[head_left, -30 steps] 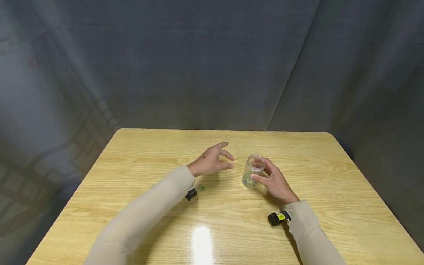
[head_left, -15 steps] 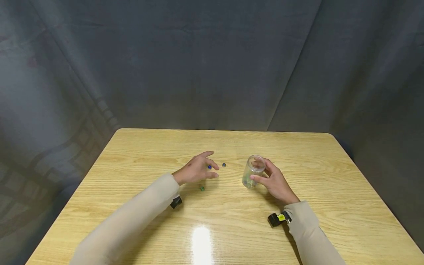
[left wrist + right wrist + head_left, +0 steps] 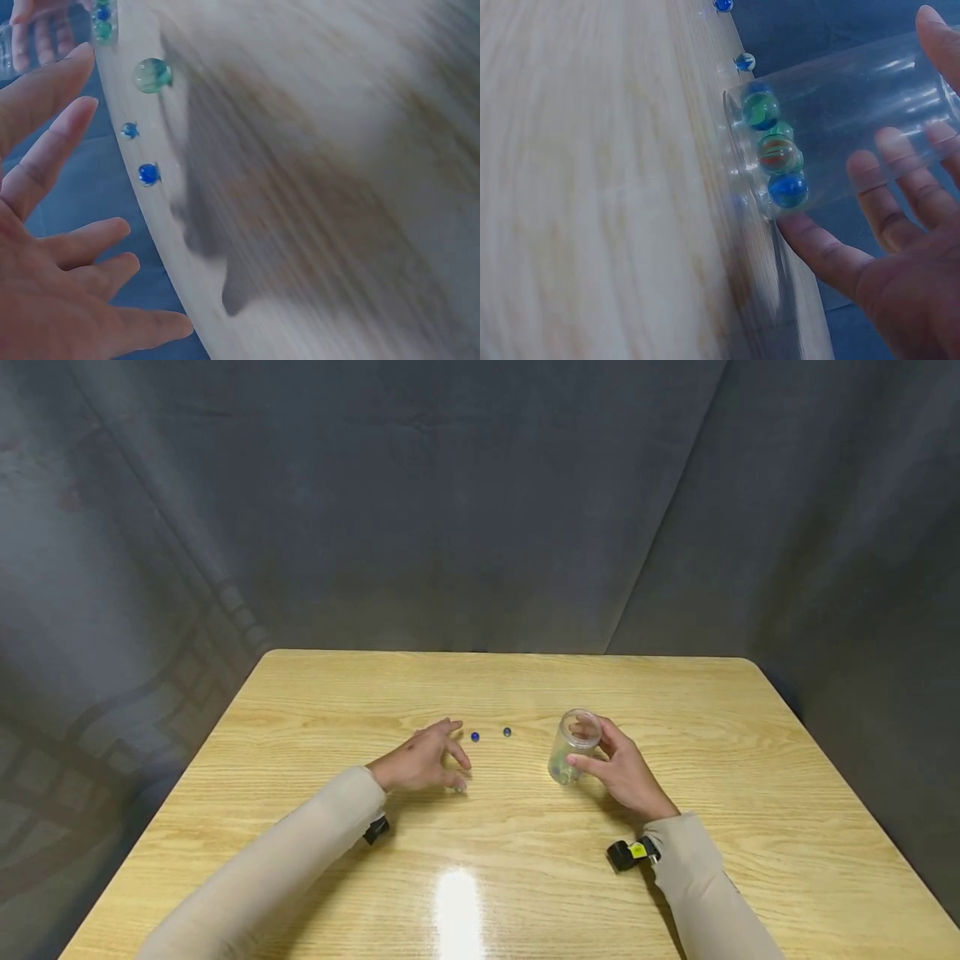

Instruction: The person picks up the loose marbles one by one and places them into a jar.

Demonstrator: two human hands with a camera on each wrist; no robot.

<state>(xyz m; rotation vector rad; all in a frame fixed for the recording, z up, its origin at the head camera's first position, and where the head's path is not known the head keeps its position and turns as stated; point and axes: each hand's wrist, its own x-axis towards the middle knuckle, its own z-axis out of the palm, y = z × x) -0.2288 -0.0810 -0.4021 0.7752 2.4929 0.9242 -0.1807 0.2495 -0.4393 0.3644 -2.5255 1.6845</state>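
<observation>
My right hand (image 3: 626, 779) grips a clear, lidless jar (image 3: 564, 750), which stands upright on the table. Several glass marbles (image 3: 778, 155), green, blue and orange-streaked, lie at its bottom in the right wrist view. To the left, my left hand (image 3: 422, 762) hovers low with fingers spread and nothing held. A green marble (image 3: 152, 76) lies close to its thumb and index finger, apart from them in the left wrist view; the head view mostly hides it behind the fingertips. Beyond that hand sit a blue marble (image 3: 475, 737) and a darker blue marble (image 3: 507, 732).
The wood-grain table (image 3: 517, 877) has rounded far corners, and a bright glare spot lies near its front. Grey curtains (image 3: 450, 527) hang behind it and at both sides. Each wrist wears a small black camera (image 3: 621, 857).
My left hand has moved left and toward me, away from the jar, uncovering the two blue marbles and reaching the green one. The right hand and jar have stayed in place.
</observation>
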